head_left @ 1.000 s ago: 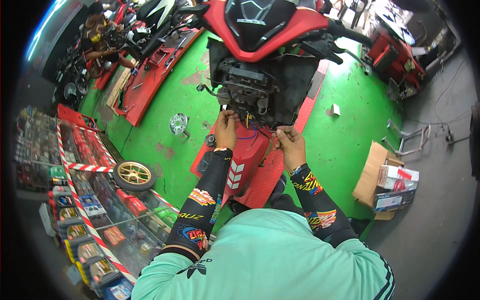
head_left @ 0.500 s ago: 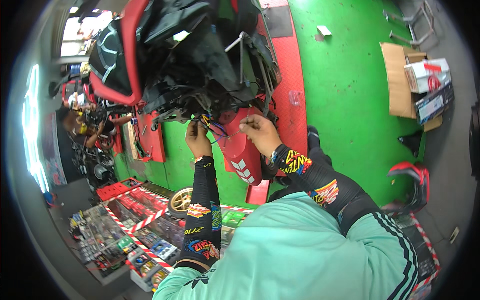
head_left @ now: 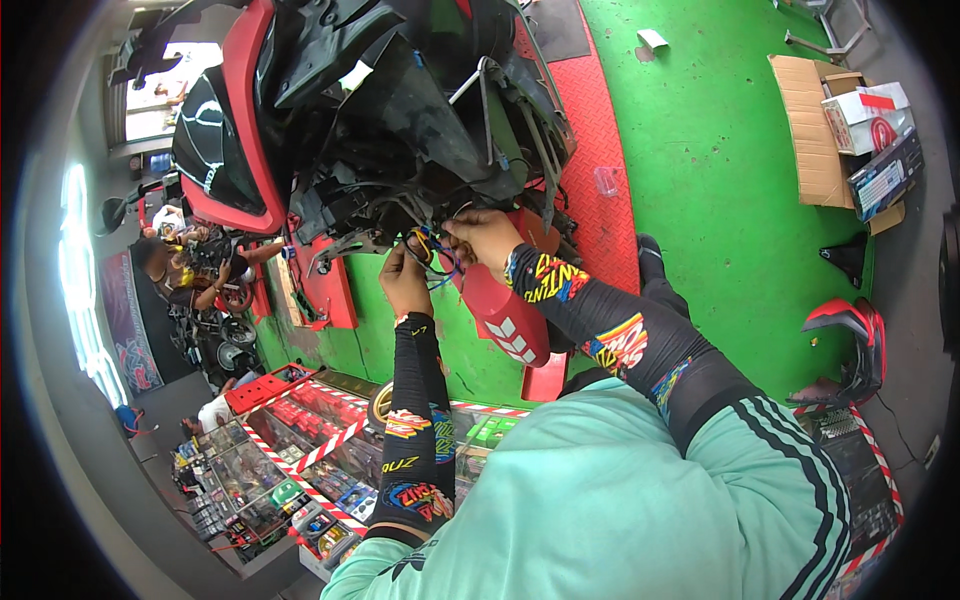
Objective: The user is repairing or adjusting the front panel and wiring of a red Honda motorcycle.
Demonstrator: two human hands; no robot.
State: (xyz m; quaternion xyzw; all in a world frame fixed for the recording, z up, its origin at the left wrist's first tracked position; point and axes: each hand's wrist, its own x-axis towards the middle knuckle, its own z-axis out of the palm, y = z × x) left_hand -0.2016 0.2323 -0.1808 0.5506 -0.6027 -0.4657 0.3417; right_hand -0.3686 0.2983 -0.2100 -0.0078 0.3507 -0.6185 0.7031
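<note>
In front of me is the stripped front end of a motorcycle [head_left: 420, 130], its dark inner panels and brackets exposed. A bundle of coloured wires [head_left: 426, 246], yellow, blue and black, hangs out below it. My left hand [head_left: 405, 280] pinches this bundle between thumb and fingers. Close by on the right, my right hand [head_left: 484, 240] is closed with bent fingers on the wires at the other side of the bundle; its fingertips are partly hidden. Beneath both hands is the red front fender [head_left: 502, 312] with white arrow marks.
A red lift platform [head_left: 598, 150] runs under the motorcycle on a green floor [head_left: 700, 200]. Glass display cases [head_left: 310, 430] with striped edges stand behind at left. Cardboard and boxes [head_left: 800, 130] lie at right, near a red-black panel [head_left: 862, 340]. Another person [head_left: 190, 280] sits at far left.
My right hand has moved left and up, close to my left hand and the wire bundle. The thin wire stretched between the hands no longer shows. The whole view has shifted slightly.
</note>
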